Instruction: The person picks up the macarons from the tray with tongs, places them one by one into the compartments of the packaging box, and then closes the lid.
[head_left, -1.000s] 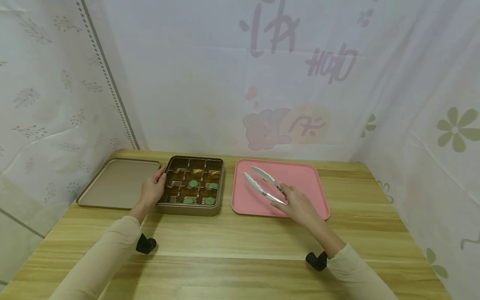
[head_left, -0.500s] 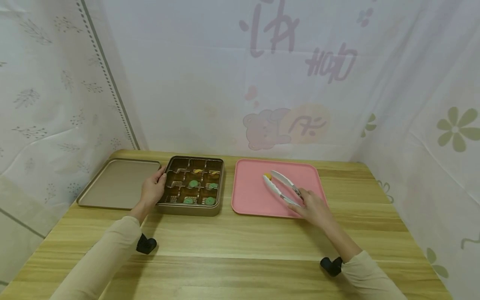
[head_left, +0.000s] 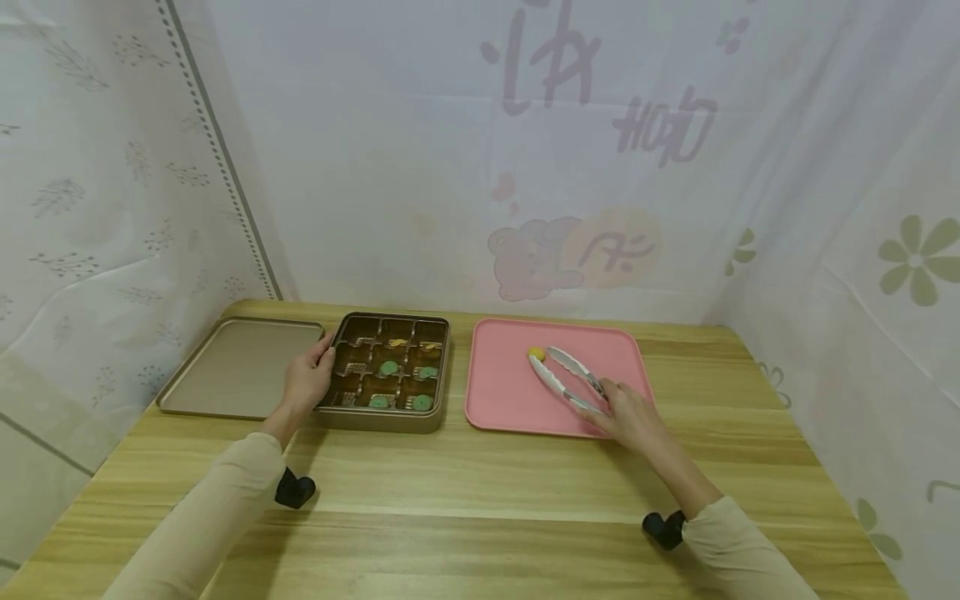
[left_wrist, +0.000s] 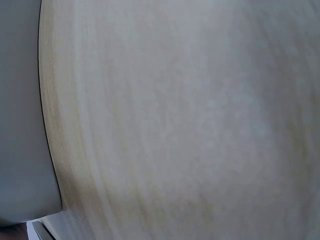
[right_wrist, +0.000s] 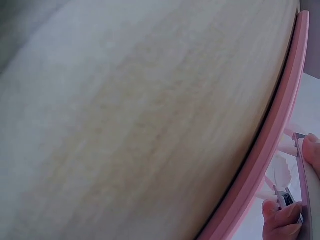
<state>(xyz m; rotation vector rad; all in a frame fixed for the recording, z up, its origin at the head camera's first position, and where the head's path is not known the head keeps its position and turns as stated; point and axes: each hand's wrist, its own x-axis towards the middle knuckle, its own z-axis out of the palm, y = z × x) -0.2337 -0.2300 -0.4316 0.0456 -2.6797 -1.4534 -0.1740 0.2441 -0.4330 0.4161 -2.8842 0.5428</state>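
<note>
A pair of metal tongs (head_left: 552, 381) is in the right hand (head_left: 632, 417), thumb on one arm and fingers on the other, at about 5 o'clock on the pink tray (head_left: 495, 396). Its arms stand apart, aimed toward 11 o'clock, where a yellow piece (head_left: 536, 353) sits at the tip of the left arm, with a gap to the right one. The head view is too coarse to say whether metal touches it.

That placing looks like the main risk: if the arms close with the piece off to one side, the near tip could nudge it toward 9 o'clock or roll it away rather than catch it. A squeeze at the very ends might also let it pop out, since it looks small and rounded.

The left hand (head_left: 308, 379) grips the box (head_left: 382, 421) by its 9 o'clock side. Inside, yellow bits (head_left: 397, 342) show at 12 and 1 o'clock, and green pieces (head_left: 388, 367) at the centre, 3, 5 and 6. A hard pull there could shift the box or jolt these loose pieces. Slid toward 9 o'clock, it could also bump the flat metal tray (head_left: 243, 367) just beside it.
</note>
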